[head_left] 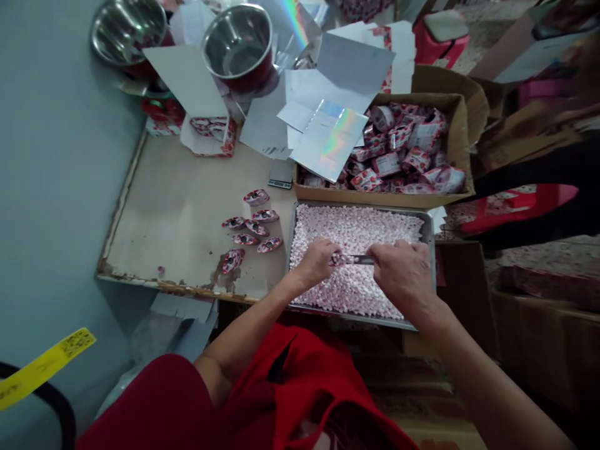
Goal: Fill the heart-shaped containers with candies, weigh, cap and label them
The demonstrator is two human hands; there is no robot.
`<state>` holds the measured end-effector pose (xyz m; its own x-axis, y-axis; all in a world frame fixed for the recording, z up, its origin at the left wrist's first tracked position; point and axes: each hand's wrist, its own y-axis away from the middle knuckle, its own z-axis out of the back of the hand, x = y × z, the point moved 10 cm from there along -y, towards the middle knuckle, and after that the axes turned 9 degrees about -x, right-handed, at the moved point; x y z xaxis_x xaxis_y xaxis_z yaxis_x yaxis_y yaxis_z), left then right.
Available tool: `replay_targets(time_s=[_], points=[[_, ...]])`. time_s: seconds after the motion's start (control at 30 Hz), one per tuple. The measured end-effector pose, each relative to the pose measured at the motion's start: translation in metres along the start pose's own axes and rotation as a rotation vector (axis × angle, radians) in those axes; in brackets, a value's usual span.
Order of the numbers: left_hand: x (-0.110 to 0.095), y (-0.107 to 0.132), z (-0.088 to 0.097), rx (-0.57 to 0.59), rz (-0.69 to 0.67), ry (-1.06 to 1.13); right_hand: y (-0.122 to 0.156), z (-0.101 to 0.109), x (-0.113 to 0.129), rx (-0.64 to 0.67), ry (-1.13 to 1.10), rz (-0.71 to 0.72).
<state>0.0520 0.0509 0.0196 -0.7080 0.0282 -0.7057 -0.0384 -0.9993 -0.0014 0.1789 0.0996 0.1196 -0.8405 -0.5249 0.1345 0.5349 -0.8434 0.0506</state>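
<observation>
Left hand (316, 262): fingers curled, pinching glossy red-white packet (338, 258). Right hand (404, 275): fingers closed on slim metal tool (362, 259). Beneath, steel tray (429, 228), small pink-white pellets (356, 228).

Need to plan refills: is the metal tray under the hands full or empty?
Full. Small pink-and-white pieces cover the metal tray from rim to rim; no bare bottom shows.

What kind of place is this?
Likely a small home workshop for packing sweets: a metal tray heaped with tiny pink-and-white candies, a cardboard box full of printed packets, and flat holographic sheets on a worn table.
</observation>
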Motion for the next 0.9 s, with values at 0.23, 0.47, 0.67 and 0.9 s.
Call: replay_targets(time_s=[0.23,0.47,0.67,0.9], points=[[-0.013,0.002,-0.013,-0.072,0.071,0.041,0.006,0.003,0.067,-0.001,0.163,0.213],[0.000,0.008,0.008,-0.130,0.086,0.211,0.049,0.049,-0.051,-0.264,-0.065,-0.012],[-0.003,0.006,0.020,-0.124,0.043,0.264,0.124,-0.059,-0.199,0.013,-0.273,-0.680],[0.005,0.010,0.042,-0.150,0.088,0.320,0.133,-0.105,-0.191,0.069,-0.328,-0.703]])
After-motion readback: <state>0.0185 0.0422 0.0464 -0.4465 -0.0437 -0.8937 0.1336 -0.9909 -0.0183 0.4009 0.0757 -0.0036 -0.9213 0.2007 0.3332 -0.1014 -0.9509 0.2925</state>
